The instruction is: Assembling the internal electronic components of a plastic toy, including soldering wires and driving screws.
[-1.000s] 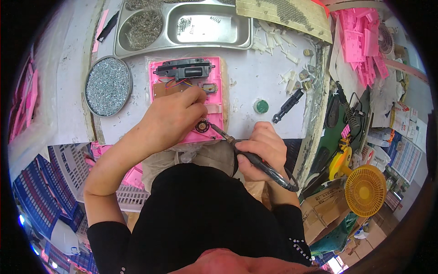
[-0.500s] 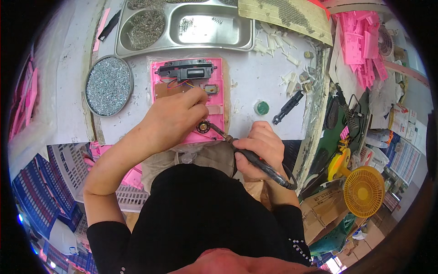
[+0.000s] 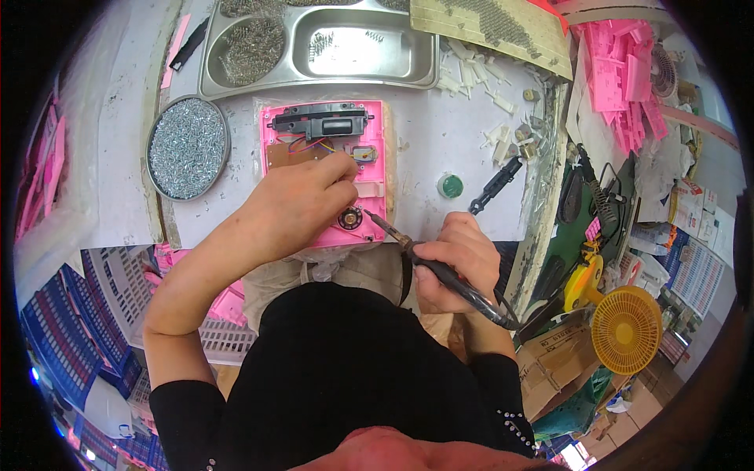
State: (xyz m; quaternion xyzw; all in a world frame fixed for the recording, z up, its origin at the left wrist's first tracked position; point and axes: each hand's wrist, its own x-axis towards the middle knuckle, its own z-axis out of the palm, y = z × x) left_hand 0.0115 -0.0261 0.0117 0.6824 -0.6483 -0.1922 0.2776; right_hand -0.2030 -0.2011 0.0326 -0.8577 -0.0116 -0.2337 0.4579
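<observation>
- In the head view, the pink plastic case (image 3: 378, 129) lies open in front of you: shallow, rectangular, with smooth walls.
- Your right hand (image 3: 459, 263) has its fingers closed around the soldering iron (image 3: 440, 271), which has a dark, glossy handle and a thin metal tip.
- Your left hand (image 3: 302, 204) bends over the case; its fingertips are hidden, so I cannot tell if they grip something.
- The tip is just beside the round black part (image 3: 350, 217); touching or apart, I cannot tell.
- If your right hand slips, a hot tip could melt the plastic or burn your left fingers.
- A careless pull could break 1 of the thin coloured wires (image 3: 316, 144).
- A knock on the round dish (image 3: 228, 149) could scatter its small, shiny metal pieces (image 3: 187, 147).
</observation>
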